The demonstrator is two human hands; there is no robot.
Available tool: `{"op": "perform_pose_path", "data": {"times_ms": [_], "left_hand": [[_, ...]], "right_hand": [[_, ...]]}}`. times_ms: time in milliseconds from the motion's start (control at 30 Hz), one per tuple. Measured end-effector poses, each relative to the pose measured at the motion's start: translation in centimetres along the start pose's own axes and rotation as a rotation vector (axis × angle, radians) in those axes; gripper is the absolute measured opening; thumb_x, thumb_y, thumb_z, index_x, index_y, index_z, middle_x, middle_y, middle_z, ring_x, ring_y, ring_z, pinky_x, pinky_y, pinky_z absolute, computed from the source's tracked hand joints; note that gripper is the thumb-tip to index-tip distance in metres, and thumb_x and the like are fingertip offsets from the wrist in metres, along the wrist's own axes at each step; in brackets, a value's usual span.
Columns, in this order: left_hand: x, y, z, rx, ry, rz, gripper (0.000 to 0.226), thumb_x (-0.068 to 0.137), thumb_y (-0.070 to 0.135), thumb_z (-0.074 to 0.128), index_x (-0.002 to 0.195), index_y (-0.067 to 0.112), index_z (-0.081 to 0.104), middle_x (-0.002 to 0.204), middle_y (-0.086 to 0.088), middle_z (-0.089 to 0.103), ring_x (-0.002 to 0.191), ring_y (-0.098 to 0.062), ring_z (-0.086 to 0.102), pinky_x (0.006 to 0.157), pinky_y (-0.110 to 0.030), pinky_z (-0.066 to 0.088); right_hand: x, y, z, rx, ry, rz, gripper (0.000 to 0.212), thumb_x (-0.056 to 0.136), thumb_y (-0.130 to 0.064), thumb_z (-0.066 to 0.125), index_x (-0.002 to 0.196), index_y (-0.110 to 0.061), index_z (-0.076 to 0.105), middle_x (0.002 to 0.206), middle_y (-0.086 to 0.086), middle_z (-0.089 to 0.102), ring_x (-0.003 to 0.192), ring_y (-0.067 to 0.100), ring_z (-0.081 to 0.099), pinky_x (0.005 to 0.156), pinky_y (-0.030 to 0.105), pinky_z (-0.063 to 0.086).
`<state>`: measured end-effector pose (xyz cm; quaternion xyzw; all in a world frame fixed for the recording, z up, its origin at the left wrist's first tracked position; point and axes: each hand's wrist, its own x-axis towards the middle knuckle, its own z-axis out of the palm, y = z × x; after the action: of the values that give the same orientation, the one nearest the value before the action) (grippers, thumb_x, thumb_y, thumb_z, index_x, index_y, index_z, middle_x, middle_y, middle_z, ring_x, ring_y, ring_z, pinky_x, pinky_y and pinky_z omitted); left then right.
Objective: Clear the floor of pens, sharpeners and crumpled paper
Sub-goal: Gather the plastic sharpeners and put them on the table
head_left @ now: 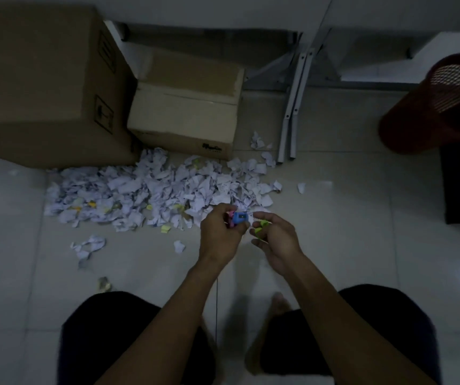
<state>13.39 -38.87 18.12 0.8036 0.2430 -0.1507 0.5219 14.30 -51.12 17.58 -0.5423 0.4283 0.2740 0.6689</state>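
We curl our left hand (221, 237) around a blue sharpener (240, 217), its fingers closed on it, with something pink (230, 218) tucked in the same grip. Our right hand (276, 240), just beside it at three o'clock, has its fingers bent and pinching a yellow-green piece (260, 228); we cannot tell what that piece is. Both hands hover above the near edge of a broad heap of crumpled paper (151, 190), mostly white with yellow bits showing through, spread from nine o'clock to twelve o'clock of our hands. Loose scraps (88, 245) lie apart at nine o'clock. The pale tiled floor (348, 218) is glossy and the room is dim. Beyond the heap stand a large cardboard box (42, 84) and a smaller cardboard box (187, 112), touching each other. White metal legs (292, 107) rise at one o'clock, and a red mesh wastebasket (440, 107) stands at two o'clock.
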Motion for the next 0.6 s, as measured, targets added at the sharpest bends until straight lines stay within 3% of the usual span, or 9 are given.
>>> {"op": "perform_pose_path", "data": {"times_ms": [167,267,367,433,500,600], "left_hand": [[-8.6,11.7,-4.2,0.024,-0.119,0.047,0.039,0.076,0.006,0.074,0.107,0.022,0.055,0.09,0.003,0.059,0.076,-0.01,0.061,0.061,-0.015,0.05],[-14.5,20.1,-7.4,0.062,-0.201,0.131,0.045,0.076,0.005,0.073,0.112,0.02,0.05,0.089,0.004,0.059,0.073,-0.005,0.061,0.058,-0.013,0.049],[-19.2,26.9,-9.9,0.146,-0.23,0.238,0.032,0.074,0.003,0.071,0.101,0.016,0.058,0.085,0.004,0.064,0.076,-0.009,0.061,0.065,-0.019,0.051],[-21.9,31.3,-11.4,0.212,-0.267,0.329,0.025,0.073,0.004,0.069,0.097,0.013,0.066,0.087,0.001,0.065,0.081,-0.011,0.06,0.07,-0.024,0.05],[-24.5,35.3,-12.7,0.282,-0.318,0.444,0.025,0.073,0.013,0.073,0.098,0.014,0.07,0.089,0.001,0.06,0.081,-0.01,0.055,0.07,-0.022,0.044],[-27.3,40.6,-14.2,0.298,-0.346,0.602,0.03,0.071,0.025,0.075,0.099,0.017,0.07,0.092,0.001,0.053,0.074,-0.001,0.049,0.065,-0.007,0.036]], "right_hand": [[-13.2,-6.7,-0.2,0.233,-0.029,0.1,0.012,0.09,-0.016,0.054,0.088,-0.011,0.064,0.096,0.015,0.066,0.086,0.028,0.062,0.076,0.036,0.05],[-22.5,-11.1,-1.0,0.319,-0.122,0.082,0.021,0.091,-0.027,0.06,0.1,-0.009,0.067,0.1,0.011,0.071,0.089,0.024,0.067,0.075,0.033,0.053],[-30.2,-14.6,-1.8,0.363,-0.166,0.044,0.039,0.09,-0.025,0.061,0.121,0.0,0.063,0.12,0.018,0.066,0.107,0.029,0.065,0.085,0.034,0.053],[-35.3,-17.2,-2.5,0.437,-0.164,0.054,0.039,0.093,-0.023,0.057,0.123,0.001,0.062,0.121,0.02,0.065,0.113,0.031,0.062,0.092,0.036,0.051],[-39.7,-19.3,-3.4,0.524,-0.153,0.058,0.037,0.096,-0.024,0.053,0.119,0.002,0.063,0.114,0.02,0.068,0.105,0.029,0.066,0.09,0.036,0.052],[-45.2,-22.4,-4.6,0.633,-0.167,0.022,0.037,0.099,-0.027,0.047,0.106,0.003,0.068,0.101,0.02,0.071,0.088,0.028,0.071,0.085,0.036,0.053]]}}
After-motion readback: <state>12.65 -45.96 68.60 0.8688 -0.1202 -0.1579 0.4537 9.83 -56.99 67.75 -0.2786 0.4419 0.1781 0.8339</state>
